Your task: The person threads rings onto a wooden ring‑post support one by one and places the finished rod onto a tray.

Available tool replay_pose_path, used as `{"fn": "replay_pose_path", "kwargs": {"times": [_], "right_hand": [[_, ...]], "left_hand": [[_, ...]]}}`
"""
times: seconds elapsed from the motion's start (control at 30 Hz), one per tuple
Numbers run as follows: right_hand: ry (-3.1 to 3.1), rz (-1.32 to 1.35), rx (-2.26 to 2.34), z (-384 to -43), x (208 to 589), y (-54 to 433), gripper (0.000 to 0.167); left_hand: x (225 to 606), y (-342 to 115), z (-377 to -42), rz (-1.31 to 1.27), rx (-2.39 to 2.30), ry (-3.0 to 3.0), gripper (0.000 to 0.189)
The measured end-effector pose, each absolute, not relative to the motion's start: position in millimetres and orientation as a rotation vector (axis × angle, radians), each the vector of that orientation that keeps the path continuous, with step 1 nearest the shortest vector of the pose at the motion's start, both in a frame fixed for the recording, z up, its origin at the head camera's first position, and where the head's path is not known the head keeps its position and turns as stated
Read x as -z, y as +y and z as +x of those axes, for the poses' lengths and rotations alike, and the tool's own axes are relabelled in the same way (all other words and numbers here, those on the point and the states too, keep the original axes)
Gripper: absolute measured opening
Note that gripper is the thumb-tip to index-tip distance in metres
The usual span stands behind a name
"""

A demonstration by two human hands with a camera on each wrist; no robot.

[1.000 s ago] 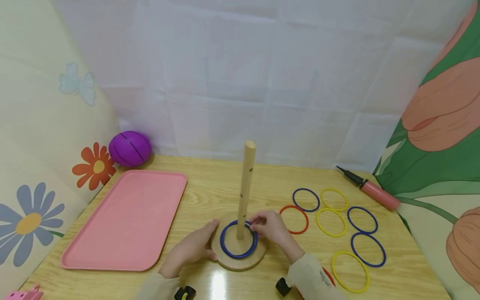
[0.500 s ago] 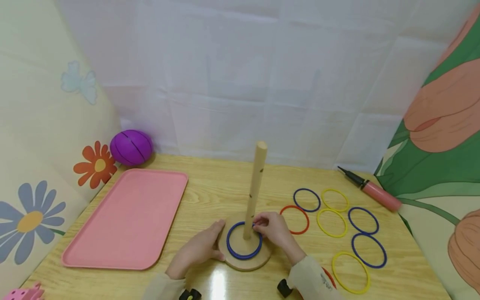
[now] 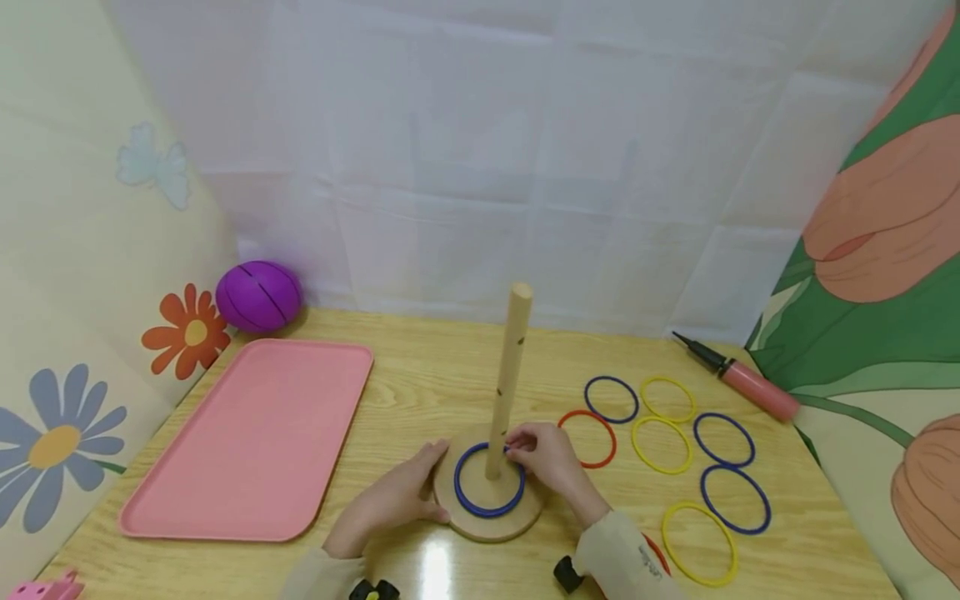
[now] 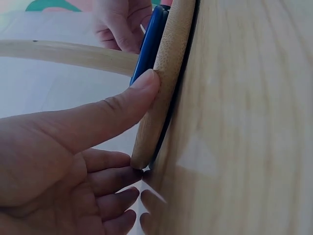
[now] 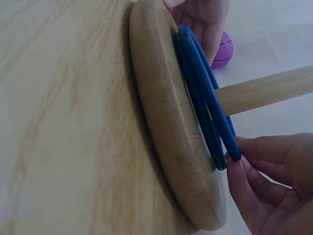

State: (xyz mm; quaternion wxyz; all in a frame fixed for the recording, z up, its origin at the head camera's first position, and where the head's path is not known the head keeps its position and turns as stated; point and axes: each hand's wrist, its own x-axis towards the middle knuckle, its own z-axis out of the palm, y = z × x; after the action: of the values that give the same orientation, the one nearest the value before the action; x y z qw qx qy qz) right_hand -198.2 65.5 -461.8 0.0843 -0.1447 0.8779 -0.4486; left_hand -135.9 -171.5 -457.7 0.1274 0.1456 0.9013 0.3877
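- Two thin, round, glossy blue rings [image 3: 489, 513] sit around the foot of the upright pale wooden pole [image 3: 510, 375], over its thick, round wooden base [image 5: 161, 98].
- My right hand [image 3: 551, 454]: thumb and fingertips close together, pinching the upper ring [image 5: 226, 129] by its outer edge. That edge is raised, so this ring tilts above the lower ring [image 5: 210, 142], which lies flat or nearly so on the base.
- My left hand [image 3: 397, 492]: spread wide, thumb and fingers set along the base's rim; no ring held.
- Ring, handling estimate: light, probably hard plastic. Stiff; should keep its shape under a pinch. The gloss suggests a smooth surface that could slip or turn between my fingertips. Not fragile, I judge.
- Where to hold: outer edge, thumb against finger, lightly. A one-sided hold probably lets the far side droop and rub the pole; a level lift would want opposite edges.
- Stand, estimate: rigid, base likely the heavier part. Best steadied at the rim, against the table [image 3: 420, 350], rather than by the tall pole.
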Motion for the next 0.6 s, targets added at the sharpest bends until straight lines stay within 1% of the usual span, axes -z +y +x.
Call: {"fn": "replay_pose_path", "kwargs": {"times": [0.6], "right_hand": [[2.635, -0.417, 1.333, -199.5, 461.9, 64.8, 0.010]], "left_hand": [[467.9, -179.3, -143.3, 0.520, -1.160, 2.632, 0.102]]}}
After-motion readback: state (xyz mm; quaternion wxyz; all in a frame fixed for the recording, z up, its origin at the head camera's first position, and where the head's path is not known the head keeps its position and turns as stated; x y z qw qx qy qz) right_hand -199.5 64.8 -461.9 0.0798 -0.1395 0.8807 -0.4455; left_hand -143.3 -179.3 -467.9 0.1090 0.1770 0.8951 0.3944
